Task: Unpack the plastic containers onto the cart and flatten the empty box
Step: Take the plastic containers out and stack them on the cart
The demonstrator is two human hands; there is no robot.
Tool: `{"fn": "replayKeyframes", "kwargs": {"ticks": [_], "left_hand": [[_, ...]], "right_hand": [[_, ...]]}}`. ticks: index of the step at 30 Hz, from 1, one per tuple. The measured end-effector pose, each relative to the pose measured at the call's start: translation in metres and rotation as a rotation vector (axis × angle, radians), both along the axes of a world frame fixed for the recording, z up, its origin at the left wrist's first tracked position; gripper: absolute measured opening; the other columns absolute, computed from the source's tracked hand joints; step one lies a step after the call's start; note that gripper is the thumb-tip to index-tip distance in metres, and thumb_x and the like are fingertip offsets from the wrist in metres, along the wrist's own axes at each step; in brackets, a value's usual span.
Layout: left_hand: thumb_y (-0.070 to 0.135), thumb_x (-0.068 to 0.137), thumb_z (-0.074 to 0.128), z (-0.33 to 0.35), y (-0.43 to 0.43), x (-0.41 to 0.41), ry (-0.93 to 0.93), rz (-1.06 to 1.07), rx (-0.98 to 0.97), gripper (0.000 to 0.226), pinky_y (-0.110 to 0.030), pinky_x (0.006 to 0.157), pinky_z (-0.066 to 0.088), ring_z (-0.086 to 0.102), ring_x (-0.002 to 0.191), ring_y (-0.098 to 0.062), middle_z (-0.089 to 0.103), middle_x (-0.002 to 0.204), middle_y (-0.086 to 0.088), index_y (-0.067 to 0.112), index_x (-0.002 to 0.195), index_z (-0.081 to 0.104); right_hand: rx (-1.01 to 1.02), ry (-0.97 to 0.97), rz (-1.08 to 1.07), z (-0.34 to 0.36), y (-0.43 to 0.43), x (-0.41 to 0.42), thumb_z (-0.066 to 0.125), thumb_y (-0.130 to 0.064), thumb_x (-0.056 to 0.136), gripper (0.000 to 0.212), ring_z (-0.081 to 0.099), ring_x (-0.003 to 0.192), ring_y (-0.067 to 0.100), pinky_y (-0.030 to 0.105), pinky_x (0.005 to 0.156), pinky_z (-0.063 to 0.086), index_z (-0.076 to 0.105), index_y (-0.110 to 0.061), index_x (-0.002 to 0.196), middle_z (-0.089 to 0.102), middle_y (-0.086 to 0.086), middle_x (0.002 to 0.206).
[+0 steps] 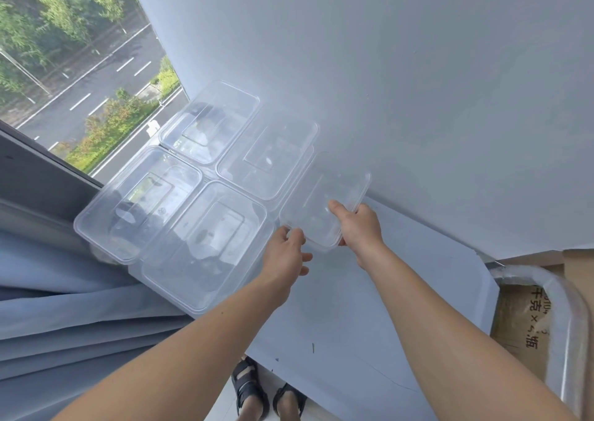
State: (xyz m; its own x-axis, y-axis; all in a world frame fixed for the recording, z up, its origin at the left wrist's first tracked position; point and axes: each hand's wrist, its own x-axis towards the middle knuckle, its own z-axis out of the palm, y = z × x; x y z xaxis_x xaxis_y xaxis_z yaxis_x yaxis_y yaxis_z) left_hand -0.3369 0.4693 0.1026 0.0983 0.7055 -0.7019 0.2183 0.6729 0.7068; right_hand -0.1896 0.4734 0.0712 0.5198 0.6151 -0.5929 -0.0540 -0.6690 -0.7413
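Both hands hold one clear plastic container (pixel 324 202) just above the white cart top (pixel 369 292), close to the wall. My right hand (pixel 358 224) grips its near right edge, thumb on top. My left hand (pixel 286 253) pinches its near left corner. Several more clear lidded containers lie in a block to the left: one at the near left (pixel 135 202), one at the near middle (pixel 205 247), one at the far left (pixel 209 121) and one at the far right (pixel 266 153). The cardboard box (pixel 520 321) stands at the right edge, partly cut off.
A white wall (pixel 385 66) rises directly behind the cart. A window (pixel 80 66) and grey curtain (pixel 64 324) are on the left. A clear bag's edge (pixel 565 324) drapes over the box. My sandalled feet (pixel 266 391) show below the cart's near edge.
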Motion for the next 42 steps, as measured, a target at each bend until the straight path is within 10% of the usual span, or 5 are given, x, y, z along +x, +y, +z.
{"fn": "replayKeyframes", "kwargs": {"ticks": [12, 22, 25, 29, 42], "left_hand": [[0.027, 0.102, 0.042, 0.004, 0.001, -0.001, -0.004, -0.019, -0.055, 0.018, -0.038, 0.075, 0.055, 0.070, 0.096, -0.027, 0.063, 0.114, -0.004, 0.020, 0.113, 0.054], [0.032, 0.099, 0.048, 0.027, -0.014, -0.012, 0.071, -0.202, -0.041, 0.028, -0.036, 0.076, 0.053, 0.066, 0.091, -0.023, 0.058, 0.109, -0.003, 0.013, 0.120, 0.051], [0.030, 0.096, 0.050, 0.038, -0.021, -0.018, 0.193, -0.398, 0.093, 0.034, -0.035, 0.075, 0.050, 0.061, 0.093, -0.021, 0.058, 0.107, -0.002, 0.010, 0.123, 0.053], [0.035, 0.099, 0.048, 0.059, -0.027, -0.028, 0.455, -0.797, 0.391, 0.060, -0.033, 0.108, 0.038, 0.047, 0.135, -0.024, 0.047, 0.149, -0.008, 0.009, 0.151, 0.035], [0.045, 0.101, 0.041, 0.144, -0.107, -0.059, 0.472, -1.469, 0.948, 0.061, -0.035, 0.116, 0.027, 0.020, 0.149, -0.016, 0.027, 0.161, 0.005, 0.020, 0.154, 0.028]], "right_hand": [[-0.056, -0.034, 0.032, 0.010, -0.003, -0.007, 0.061, -0.053, 0.091, 0.043, 0.055, 0.064, 0.021, 0.039, 0.068, 0.053, 0.057, -0.010, 0.099, 0.059, 0.003, 0.084], [-0.048, -0.076, 0.088, 0.031, -0.026, -0.010, 0.050, -0.061, 0.091, 0.053, 0.057, 0.090, 0.022, 0.039, 0.077, 0.051, 0.054, -0.014, 0.114, 0.058, 0.001, 0.105], [-0.074, -0.219, 0.228, 0.044, -0.049, -0.008, 0.046, -0.060, 0.094, 0.039, 0.052, 0.102, 0.024, 0.034, 0.074, 0.044, 0.053, -0.023, 0.107, 0.053, -0.003, 0.109], [-0.123, -0.370, 0.331, 0.074, -0.093, -0.013, 0.045, -0.057, 0.099, 0.071, 0.034, 0.145, 0.024, 0.039, 0.113, 0.030, 0.033, -0.013, 0.153, 0.032, 0.005, 0.160], [-0.134, -0.592, 0.197, 0.174, -0.273, -0.101, 0.043, -0.058, 0.098, 0.069, 0.018, 0.149, 0.010, 0.035, 0.121, 0.021, 0.027, -0.024, 0.156, 0.023, -0.009, 0.163]]}}
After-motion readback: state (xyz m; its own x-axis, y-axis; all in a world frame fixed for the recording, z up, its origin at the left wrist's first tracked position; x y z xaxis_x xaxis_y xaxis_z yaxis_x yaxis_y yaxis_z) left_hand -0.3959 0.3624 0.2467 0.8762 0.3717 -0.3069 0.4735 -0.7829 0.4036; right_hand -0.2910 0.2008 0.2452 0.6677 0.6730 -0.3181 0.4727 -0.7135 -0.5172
